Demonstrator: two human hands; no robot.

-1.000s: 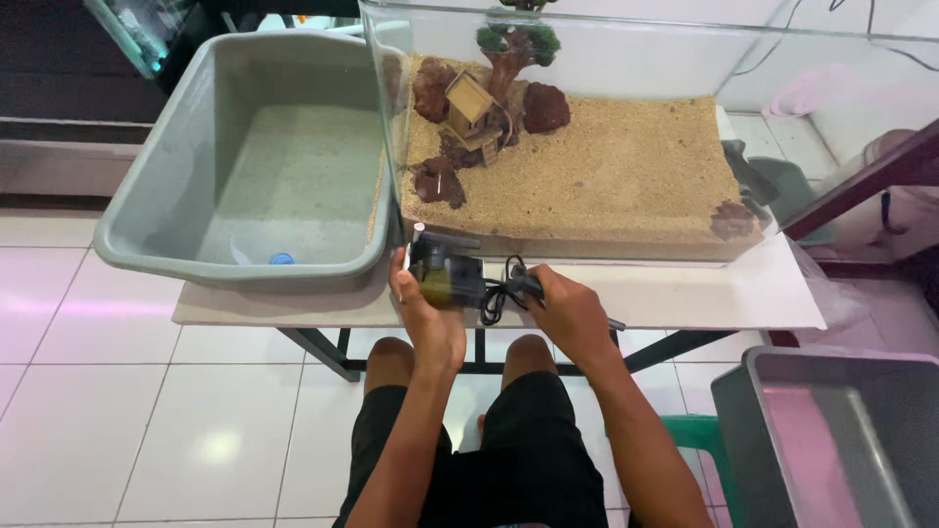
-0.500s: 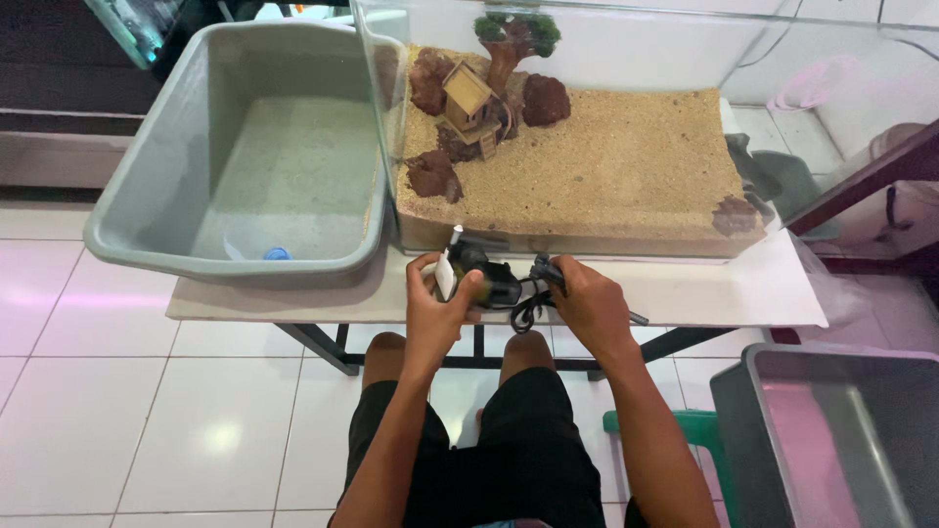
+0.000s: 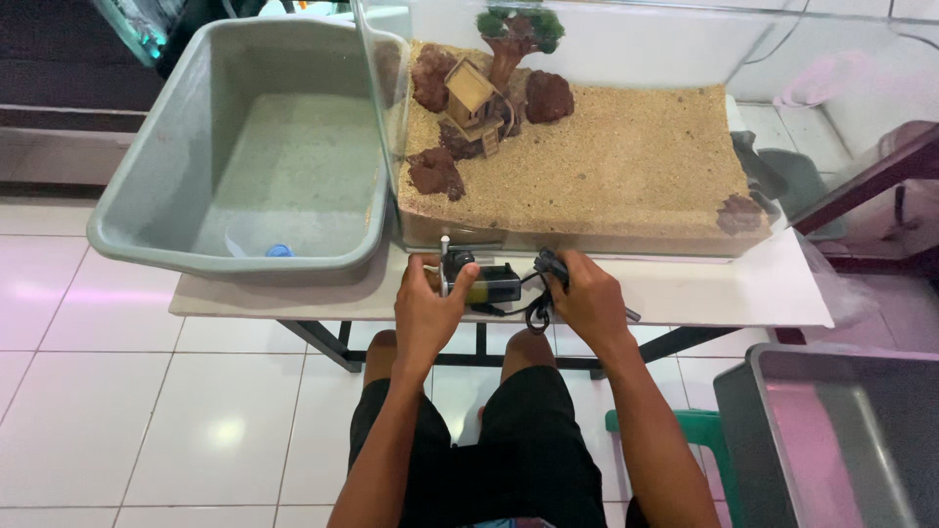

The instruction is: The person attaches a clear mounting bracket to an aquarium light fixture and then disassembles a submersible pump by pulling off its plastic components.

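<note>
Left hand (image 3: 430,311) gripped a small black aquarium pump (image 3: 479,282) at the table (image 3: 724,293) edge. Right hand (image 3: 584,298) closed its fingers on the pump's coiled black cord (image 3: 537,305). Both sat just before the sand-filled glass tank (image 3: 587,166).

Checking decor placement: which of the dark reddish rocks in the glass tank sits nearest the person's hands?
The lone rock at the tank's front left, on open sand; the others cluster around the little wooden house or sit far right.

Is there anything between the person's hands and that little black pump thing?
Nothing visible. The left hand grips the small black pump directly, and the right hand holds its black cord. The glass tank stands just behind them on the white board.
</note>
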